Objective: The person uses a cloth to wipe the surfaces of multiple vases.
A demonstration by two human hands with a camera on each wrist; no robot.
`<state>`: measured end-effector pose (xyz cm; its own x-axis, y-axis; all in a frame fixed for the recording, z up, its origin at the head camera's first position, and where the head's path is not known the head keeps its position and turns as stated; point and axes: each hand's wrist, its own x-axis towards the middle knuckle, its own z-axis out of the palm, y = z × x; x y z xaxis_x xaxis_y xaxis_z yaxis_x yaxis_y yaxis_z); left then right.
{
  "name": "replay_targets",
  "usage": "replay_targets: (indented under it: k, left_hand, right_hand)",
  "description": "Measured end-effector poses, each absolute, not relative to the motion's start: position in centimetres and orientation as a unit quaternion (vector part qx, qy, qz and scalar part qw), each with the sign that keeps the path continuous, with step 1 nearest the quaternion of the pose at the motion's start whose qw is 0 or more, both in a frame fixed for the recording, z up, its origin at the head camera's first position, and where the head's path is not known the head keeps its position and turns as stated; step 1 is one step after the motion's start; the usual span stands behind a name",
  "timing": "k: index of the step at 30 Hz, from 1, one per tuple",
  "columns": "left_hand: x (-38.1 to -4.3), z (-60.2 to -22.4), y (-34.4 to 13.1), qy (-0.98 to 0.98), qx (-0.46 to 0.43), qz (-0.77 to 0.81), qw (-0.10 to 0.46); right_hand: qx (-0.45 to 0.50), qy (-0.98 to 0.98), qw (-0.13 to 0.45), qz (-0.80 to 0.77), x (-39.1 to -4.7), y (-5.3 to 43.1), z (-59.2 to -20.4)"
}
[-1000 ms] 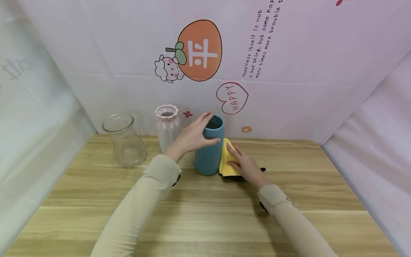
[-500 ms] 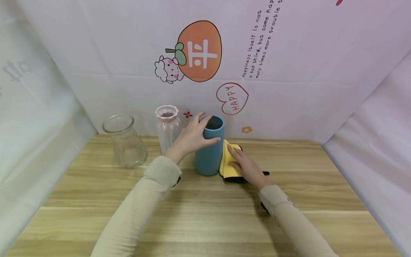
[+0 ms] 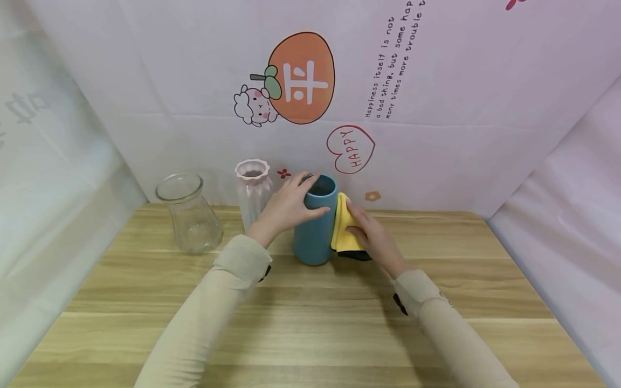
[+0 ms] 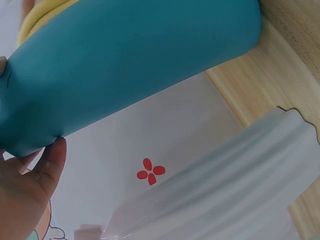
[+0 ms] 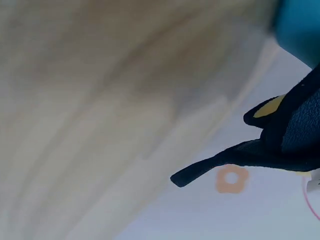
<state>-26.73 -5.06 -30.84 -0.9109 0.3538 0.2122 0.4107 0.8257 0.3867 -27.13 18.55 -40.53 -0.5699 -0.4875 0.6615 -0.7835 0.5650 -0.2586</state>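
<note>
A tall blue vase (image 3: 314, 237) stands upright in the middle of the table. My left hand (image 3: 287, 207) grips it near the rim, thumb across the front and fingers at the back of the mouth. In the left wrist view the vase (image 4: 135, 60) fills the upper part, with the thumb and fingers at its top end. On the vase's right side, my right hand (image 3: 375, 237) holds a folded cloth (image 3: 345, 229), yellow with a dark underside, against the wall. The right wrist view shows the cloth's dark side (image 5: 305, 125) with a loose strip, while the hand is out of sight there.
Left of the blue vase stands a pale pink fluted vase (image 3: 253, 199), partly behind my left forearm. Further left is a clear glass vase (image 3: 194, 221). A printed white curtain (image 3: 436, 172) rises behind the wooden table (image 3: 310, 334).
My right hand has moved up along the blue vase's side with the cloth, after a slight dip. The left hand keeps its hold, and the vase's top has shifted slightly left.
</note>
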Motion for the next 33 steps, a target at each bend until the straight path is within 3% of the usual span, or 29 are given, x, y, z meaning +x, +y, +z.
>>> replay_targets:
  k: [8,15,25,33]
  left_hand:
    - [-27.4,-30.5,-5.3,-0.942,-0.23,-0.243,0.036]
    - [-27.7,-30.5,-5.3,-0.935,-0.239,-0.263,0.002]
    - [-27.7,-30.4,-5.3,-0.936,-0.236,-0.26,0.002]
    - [-27.6,-30.5,-5.1,-0.939,-0.23,-0.255,0.008]
  right_hand:
    - [0.386,-0.819,0.301,0.3,-27.6,17.5,-37.7]
    - [0.35,-0.868,0.185,0.301,-27.1,17.2,-36.6]
    - [0.335,-0.881,0.188,0.276,-26.5,17.4,-38.7]
    - [0.318,-0.902,0.144,0.255,-26.4,18.2,-41.5]
